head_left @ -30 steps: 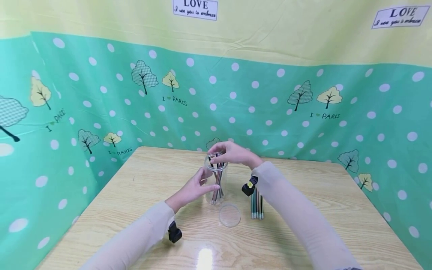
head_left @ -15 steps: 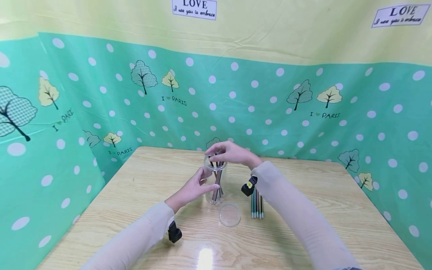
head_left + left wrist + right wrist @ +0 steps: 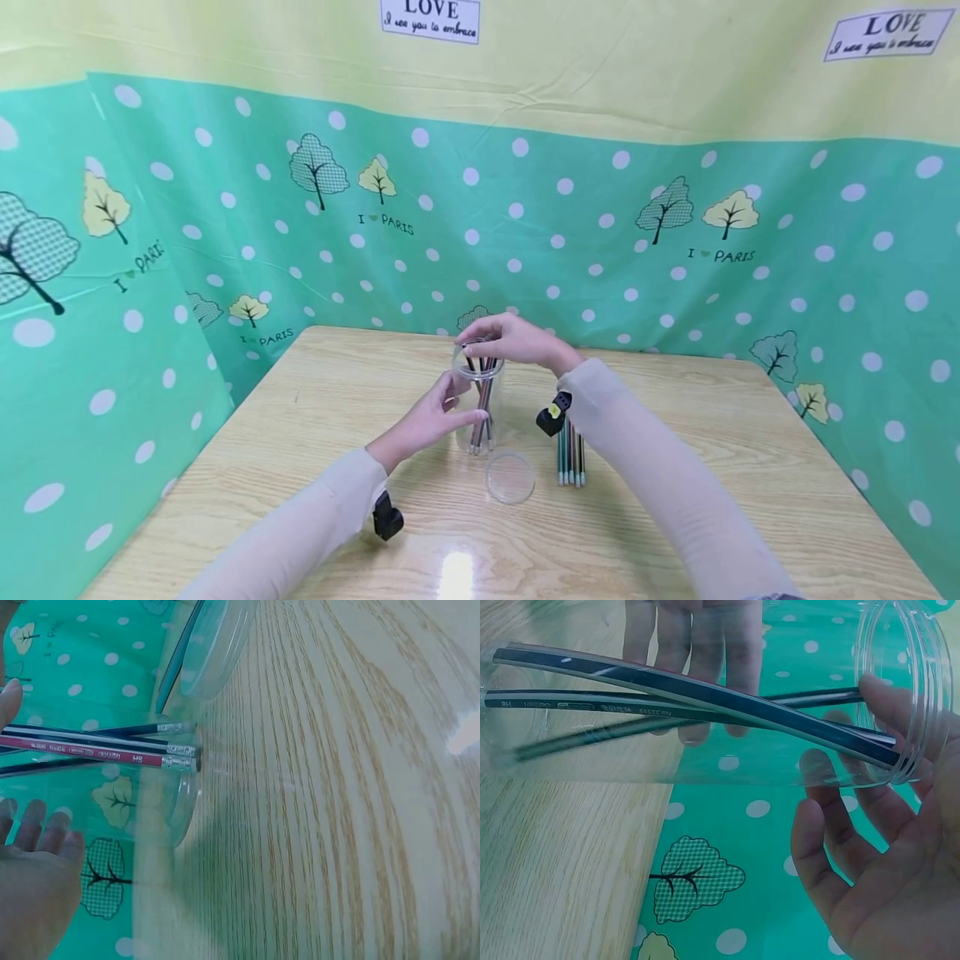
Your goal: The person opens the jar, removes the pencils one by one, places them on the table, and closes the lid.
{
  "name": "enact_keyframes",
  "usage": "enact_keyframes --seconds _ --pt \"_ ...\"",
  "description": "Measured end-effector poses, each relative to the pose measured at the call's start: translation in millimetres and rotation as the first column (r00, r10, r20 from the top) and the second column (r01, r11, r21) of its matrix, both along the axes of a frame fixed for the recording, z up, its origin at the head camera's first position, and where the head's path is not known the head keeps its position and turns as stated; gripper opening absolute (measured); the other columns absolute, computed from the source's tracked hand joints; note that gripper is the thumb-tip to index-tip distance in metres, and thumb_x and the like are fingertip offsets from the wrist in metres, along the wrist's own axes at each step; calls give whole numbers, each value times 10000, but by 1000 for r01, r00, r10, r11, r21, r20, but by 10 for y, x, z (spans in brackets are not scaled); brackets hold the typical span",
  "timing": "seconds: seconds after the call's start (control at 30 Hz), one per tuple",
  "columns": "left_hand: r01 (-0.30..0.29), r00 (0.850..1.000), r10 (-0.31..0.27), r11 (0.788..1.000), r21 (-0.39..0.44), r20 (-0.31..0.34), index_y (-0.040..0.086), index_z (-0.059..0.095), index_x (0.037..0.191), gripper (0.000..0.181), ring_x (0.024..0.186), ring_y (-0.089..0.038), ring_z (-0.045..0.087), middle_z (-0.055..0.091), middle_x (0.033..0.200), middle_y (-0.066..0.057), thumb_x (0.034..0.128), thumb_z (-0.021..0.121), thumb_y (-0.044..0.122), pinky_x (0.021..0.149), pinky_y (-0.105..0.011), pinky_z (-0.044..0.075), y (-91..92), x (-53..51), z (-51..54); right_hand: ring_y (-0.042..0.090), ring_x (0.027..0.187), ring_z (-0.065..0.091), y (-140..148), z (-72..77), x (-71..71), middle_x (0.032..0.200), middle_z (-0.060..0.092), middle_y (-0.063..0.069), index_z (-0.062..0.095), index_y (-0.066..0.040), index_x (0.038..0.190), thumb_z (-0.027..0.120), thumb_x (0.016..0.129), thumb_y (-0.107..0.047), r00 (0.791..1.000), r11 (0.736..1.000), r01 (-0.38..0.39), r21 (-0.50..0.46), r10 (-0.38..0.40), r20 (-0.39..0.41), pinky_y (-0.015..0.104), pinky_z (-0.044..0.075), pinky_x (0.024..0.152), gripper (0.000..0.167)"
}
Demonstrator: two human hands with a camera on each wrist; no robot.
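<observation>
A clear jar (image 3: 497,404) stands upright on the table with several pencils (image 3: 482,417) leaning crosswise inside, eraser ends down. My left hand (image 3: 426,421) grips the jar's side, thumb in front and fingers round the back. At the top, my right hand (image 3: 517,340) holds the rim, its thumb at the near edge and its fingers reaching over the far side. Dark striped pencils (image 3: 705,697) show through the jar wall in the right wrist view. A red pencil (image 3: 90,752) shows in the left wrist view. The right fingertips are partly hidden in the head view.
A round clear lid (image 3: 511,478) lies flat just in front of the jar. Several more pencils (image 3: 572,467) lie side by side to its right, partly under the right wrist's camera (image 3: 553,415). A patterned green curtain (image 3: 450,208) hangs behind the wooden table (image 3: 337,375).
Both hands stay almost still on the jar. The right thumb shifts slightly at the rim, and the pencils inside the jar shift a little. The lid and loose pencils stay put.
</observation>
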State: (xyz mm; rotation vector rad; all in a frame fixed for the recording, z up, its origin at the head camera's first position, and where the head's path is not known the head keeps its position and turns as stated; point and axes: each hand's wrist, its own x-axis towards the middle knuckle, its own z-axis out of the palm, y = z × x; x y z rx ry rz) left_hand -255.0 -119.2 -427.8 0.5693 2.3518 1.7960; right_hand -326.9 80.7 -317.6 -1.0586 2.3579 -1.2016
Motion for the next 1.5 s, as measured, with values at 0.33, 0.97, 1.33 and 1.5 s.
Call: enact_keyframes --seconds 0.33,0.97,1.33,1.5 --pt "0 1000 0 1000 -1 -5 135 322 1521 767 1428 -295 359 442 1506 -117 912 768 269 1196 -494 260 -5 -6 -11 165 1112 629 -13 6 11 1177 704 -9 714 -130 1230 677 981 -237 1000 999 20 -50 -20 -4 404 490 1013 274" --pt "9 1000 -8 1000 7 -13 127 334 1515 772 1429 -326 353 446 1502 -137 903 779 280 1193 -516 256 -6 -17 -24 152 1114 632 -30 232 58 1155 714 -29 735 -129 1193 680 981 -240 998 992 68 -104 -69 -7 377 498 1010 246" --pt "12 1000 -12 1000 9 -7 132 332 1515 764 1437 -333 334 412 1520 -183 908 773 278 1199 -505 246 -13 -24 -34 129 1256 553 3 486 99 1228 684 -55 733 -204 1193 706 956 -341 988 979 140 -151 -149 -47 415 453 1073 275" --pt "3 1000 -3 1000 5 -8 140 350 1502 746 1429 -320 351 433 1508 -168 904 778 266 1197 -492 257 -7 -19 -31 144 1173 604 -9 535 117 1233 681 -35 721 -184 1205 698 964 -324 989 977 133 -166 -143 -47 414 478 1040 280"
